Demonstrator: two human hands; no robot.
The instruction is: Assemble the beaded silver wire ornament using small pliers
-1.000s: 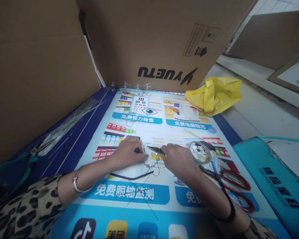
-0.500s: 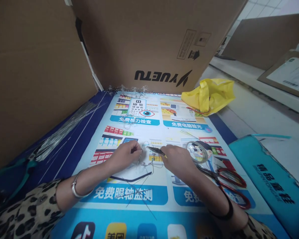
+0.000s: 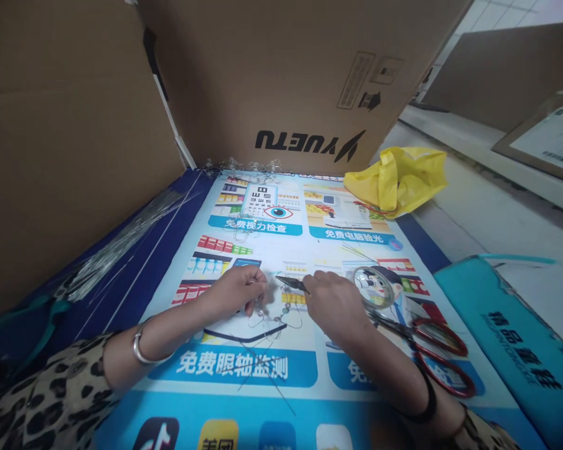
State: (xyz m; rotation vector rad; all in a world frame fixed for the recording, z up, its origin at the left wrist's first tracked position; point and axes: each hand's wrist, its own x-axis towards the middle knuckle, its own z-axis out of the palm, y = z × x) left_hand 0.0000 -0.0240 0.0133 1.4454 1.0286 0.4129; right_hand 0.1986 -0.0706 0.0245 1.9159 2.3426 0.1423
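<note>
While my right hand (image 3: 335, 306) is closed around dark pointed pliers (image 3: 293, 284), their tip aimed between nine and ten o'clock, my left hand (image 3: 244, 289) pinches, thumb against fingers, a thin beaded wire piece (image 3: 287, 309) between the two hands, over a printed poster (image 3: 244, 406). Taking that piece as the clock's centre, my left hand is at ten and my right at three; red-handled scissors (image 3: 438, 325) lie between three and four, a yellow bag (image 3: 415, 181) between one and two.
</note>
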